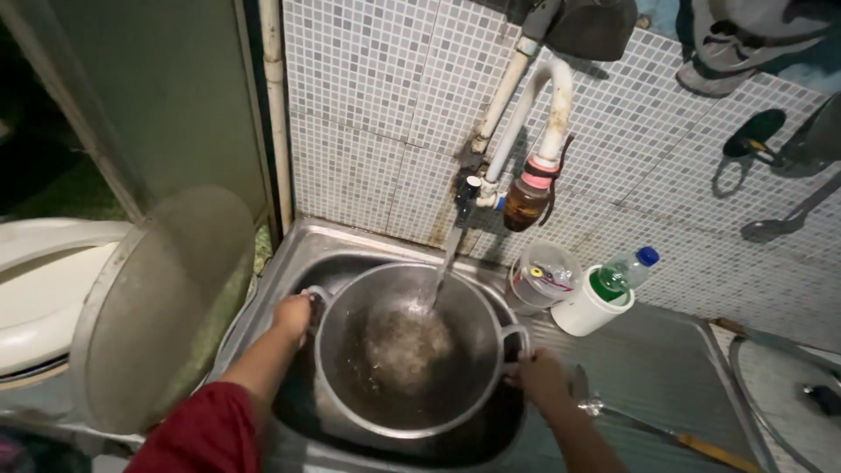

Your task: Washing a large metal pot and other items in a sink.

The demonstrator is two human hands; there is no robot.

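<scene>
A large round metal pot sits in the steel sink, under a wall tap. A stream of water falls from the tap into the pot and foams at its bottom. My left hand grips the pot's left handle. On the opposite side, my right hand grips the right handle. A dark red sleeve covers my left upper arm.
A big metal lid leans upright left of the sink. On the drainboard stand a clear plastic cup, a white container holding a small bottle, and a knife. A glass lid lies far right. The wall is tiled.
</scene>
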